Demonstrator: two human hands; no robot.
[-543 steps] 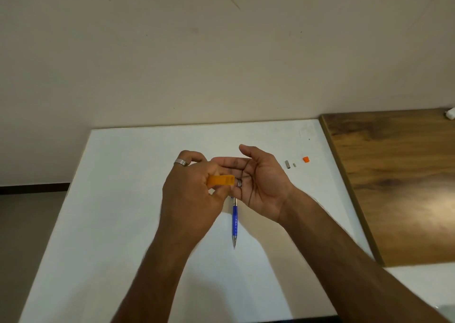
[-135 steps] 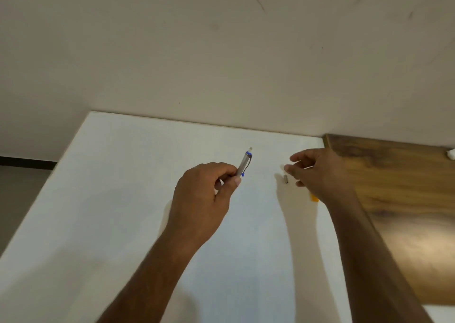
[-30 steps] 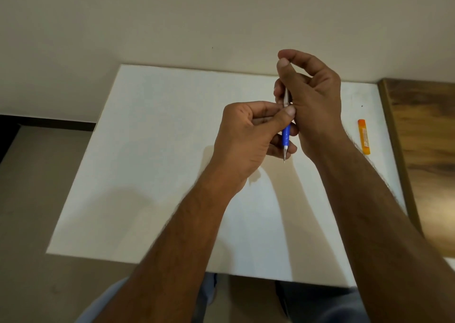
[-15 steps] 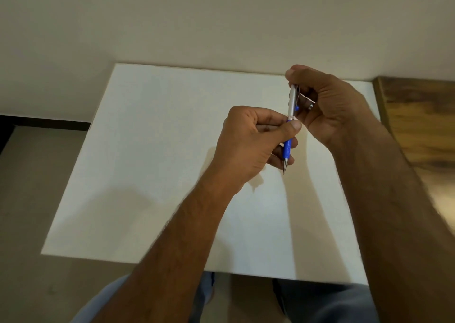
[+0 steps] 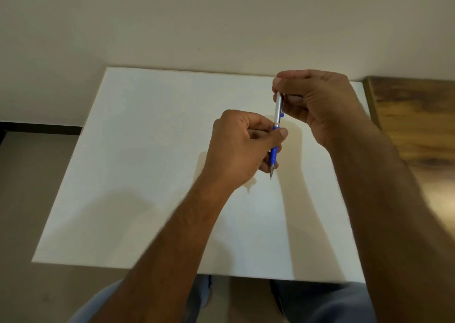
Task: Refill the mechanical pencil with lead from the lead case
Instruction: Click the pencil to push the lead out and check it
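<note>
I have one mechanical pencil (image 5: 276, 135) between my two hands, and I count no second pencil anywhere on the table. My left hand (image 5: 242, 147) is clenched around the blue grip of it, thumb (image 5: 278, 135) pressed across the barrel where the blue meets the silver, the other fingers curled under so that only their tips show beside the lower grip. The pencil stands nearly upright, leaning slightly to the right at the top, its metal tip pointing down toward me and hanging clear above the white table (image 5: 152, 175). My right hand (image 5: 317, 103) comes over from above and closes on the silver top end, thumb and forefinger pinched at the cap, the remaining fingers folded loosely behind it. The small blue clip knob shows just below that pinch. Both forearms are bare and reach in from the lower edge, the left one on a diagonal from lower left, the right one steeper along the right side. Past the table's right edge lies one wooden surface (image 5: 413, 125), touching the white top. The lead case is out of my sight. Below the near edge I see my two knees in grey-blue cloth (image 5: 320, 303).
</note>
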